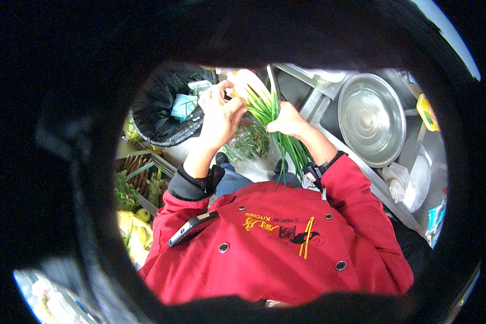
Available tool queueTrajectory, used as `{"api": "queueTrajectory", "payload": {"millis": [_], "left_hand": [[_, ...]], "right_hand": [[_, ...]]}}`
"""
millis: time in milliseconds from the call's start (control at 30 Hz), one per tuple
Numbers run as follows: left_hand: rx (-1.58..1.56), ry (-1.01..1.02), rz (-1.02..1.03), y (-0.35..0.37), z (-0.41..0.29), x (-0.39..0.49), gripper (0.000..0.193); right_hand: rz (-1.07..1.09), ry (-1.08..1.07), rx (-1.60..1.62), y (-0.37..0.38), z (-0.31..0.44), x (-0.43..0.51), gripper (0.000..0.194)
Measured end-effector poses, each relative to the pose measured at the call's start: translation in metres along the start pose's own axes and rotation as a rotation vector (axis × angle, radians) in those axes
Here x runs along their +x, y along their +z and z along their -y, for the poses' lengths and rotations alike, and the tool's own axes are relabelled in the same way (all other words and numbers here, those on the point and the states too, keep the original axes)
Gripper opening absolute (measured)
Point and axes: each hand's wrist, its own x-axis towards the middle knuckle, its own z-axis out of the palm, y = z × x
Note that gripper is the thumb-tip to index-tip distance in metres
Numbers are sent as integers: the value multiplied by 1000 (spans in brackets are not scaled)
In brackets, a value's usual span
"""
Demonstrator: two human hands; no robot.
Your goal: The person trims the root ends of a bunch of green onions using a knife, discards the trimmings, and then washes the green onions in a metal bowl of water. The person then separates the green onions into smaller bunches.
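Observation:
A bunch of scallions [263, 107] is held in front of me, white ends pointing away and green leaves hanging back towards my waist. My right hand [287, 119] is wrapped around the green part. Beside the white ends is my left hand [222, 107], fingers bent and thumb near the stalks. Whether it pinches a piece of scallion cannot be made out, as the white ends are overexposed. Under the hands, a clear plastic bag of leafy greens [249, 139] rests on the floor by my feet.
Left of my hands stands a bin lined with a black bag [154, 125], with scraps inside. Crates of vegetables [139, 174] lie nearer on the left. To the right, a round metal basin [368, 117] sits on a steel counter [415, 148] beside a crumpled white cloth [396, 180].

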Motion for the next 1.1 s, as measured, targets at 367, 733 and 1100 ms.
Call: {"api": "queueTrajectory", "payload": {"millis": [367, 733, 1100], "left_hand": [[183, -208, -493, -27, -30, 5, 11], [484, -750, -227, -80, 225, -57, 48], [10, -185, -156, -34, -19, -85, 24]], "right_hand": [[71, -46, -11, -14, -33, -44, 48], [65, 83, -10, 25, -34, -48, 48], [-12, -3, -211, 76, -5, -31, 38]]}}
